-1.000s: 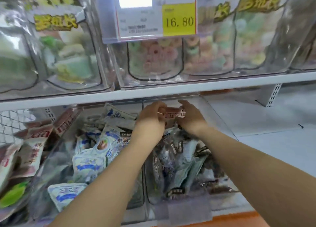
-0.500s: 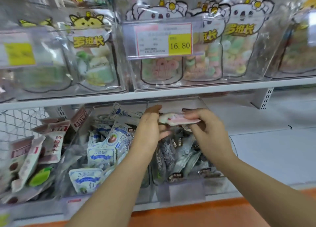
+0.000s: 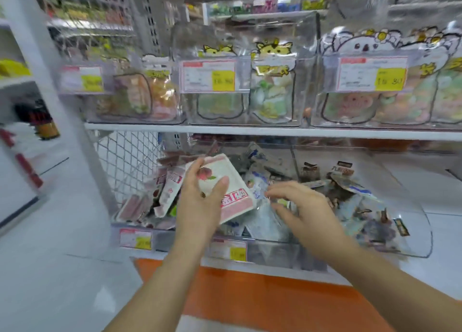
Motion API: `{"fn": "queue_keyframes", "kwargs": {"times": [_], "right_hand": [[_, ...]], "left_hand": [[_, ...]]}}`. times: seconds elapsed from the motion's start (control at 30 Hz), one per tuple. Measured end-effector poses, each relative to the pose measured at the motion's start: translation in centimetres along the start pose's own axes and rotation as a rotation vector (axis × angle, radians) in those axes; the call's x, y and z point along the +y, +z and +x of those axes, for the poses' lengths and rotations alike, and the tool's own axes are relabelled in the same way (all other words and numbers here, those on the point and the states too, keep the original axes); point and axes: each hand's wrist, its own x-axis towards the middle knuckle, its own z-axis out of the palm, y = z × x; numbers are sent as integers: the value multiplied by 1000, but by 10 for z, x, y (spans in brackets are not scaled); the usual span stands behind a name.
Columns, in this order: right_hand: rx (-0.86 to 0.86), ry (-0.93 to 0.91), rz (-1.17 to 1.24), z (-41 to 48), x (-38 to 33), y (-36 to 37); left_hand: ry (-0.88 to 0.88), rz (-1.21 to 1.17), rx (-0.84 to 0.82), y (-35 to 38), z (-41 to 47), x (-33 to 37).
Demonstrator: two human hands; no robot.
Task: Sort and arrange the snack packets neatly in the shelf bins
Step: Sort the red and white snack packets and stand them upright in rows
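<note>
My left hand [image 3: 200, 201] grips a white and pink snack packet [image 3: 232, 196] with a red fruit picture, thumb on its face, above the lower shelf bins. My right hand [image 3: 302, 211] hovers just right of the packet with fingers spread and nothing in it, over the middle bin [image 3: 272, 246] of pale blue and white packets [image 3: 260, 181]. The left bin [image 3: 140, 229] holds pink and red packets [image 3: 165, 191] like the held one. The right bin [image 3: 422, 231] holds dark and grey packets [image 3: 370, 211].
Above, the upper shelf [image 3: 250, 130] carries clear bins of candy bags [image 3: 270, 94] with yellow price tags [image 3: 222, 80]. A wire mesh panel [image 3: 125, 166] closes the left end. An orange base strip [image 3: 275, 296] runs below. White floor and another rack [image 3: 30, 136] lie to the left.
The view has swung left and pulled back. My left hand now holds the pink packet alone and has carried it left toward the pink-packet bin; my right hand has let go of it.
</note>
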Motion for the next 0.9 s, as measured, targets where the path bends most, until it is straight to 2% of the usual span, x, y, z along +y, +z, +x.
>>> {"fn": "queue_keyframes", "kwargs": {"times": [0.1,0.23,0.3,0.4,0.53,0.67,0.73,0.8,0.9], "right_hand": [[-16,90,37,14,-11,16],[-37,127,59,26,-22,35],[-63,138,67,30,-24,41],[-86,150,53,33,-20,44],[-44,166,53,31,-10,36],[20,216,43,29,7,21],[50,246,17,28,17,11],[97,289,-17,29,32,-1],[144,371,-119,35,65,-15]], "left_hand": [[148,173,152,-40,28,-13],[122,386,244,-72,63,-28],[107,455,189,-79,75,-37],[36,634,2,-82,89,-56],[-39,1010,-205,-71,99,-68],[-136,1205,-317,-62,103,-58],[-92,1296,-311,-56,101,-45],[28,1302,-239,-43,91,-31],[165,1000,-212,-8,65,-7]]}}
